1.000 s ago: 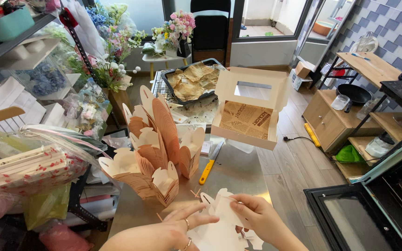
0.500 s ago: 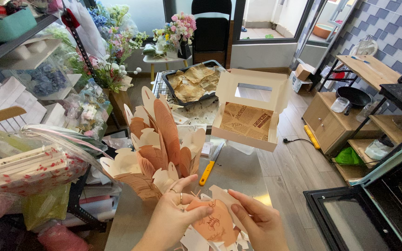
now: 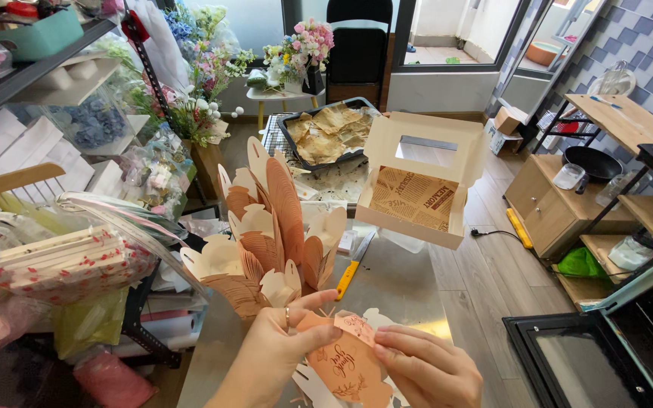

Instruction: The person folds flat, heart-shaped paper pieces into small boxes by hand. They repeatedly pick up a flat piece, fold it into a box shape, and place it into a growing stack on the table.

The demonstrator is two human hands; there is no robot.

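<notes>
Both my hands are low in the head view, working one flat peach-orange die-cut paper favour-box blank with dark script and white scalloped tabs point(image 3: 349, 361). My left hand point(image 3: 277, 355) comes in from the lower left, ring on one finger, thumb stretched across the top edge of the blank, fingers curled under it; it is pinching the paper. My right hand point(image 3: 425, 369) is just beside it on the right, fingers bent over the blank's right edge, fingertips point(image 3: 382, 338) pressing a small folded tab at the top. The hands are close together, with the blank between them and touching both. The blank is held above the near edge of the shiny grey metal worktable point(image 3: 402, 295), tilted toward me.

Just beyond my left hand stands a fanned bundle of the same peach and cream petal-shaped paper blanks point(image 3: 270, 234), upright, packed tight. A yellow-handled utility knife point(image 3: 353, 268) lies on the table just to the right of that bundle, blade pointing away. Further back sits an open cream cardboard cake box with a window lid and newsprint-pattern liner point(image 3: 421, 181), lid tipped up. Behind it is a black baking tray lined with crumpled brown paper point(image 3: 330, 132). Left side has a clear plastic bag of red-dotted white folded boxes point(image 3: 69, 264). Lower right is a black glass oven door point(image 3: 591, 363), hanging open. Wood floor is on the right.
</notes>
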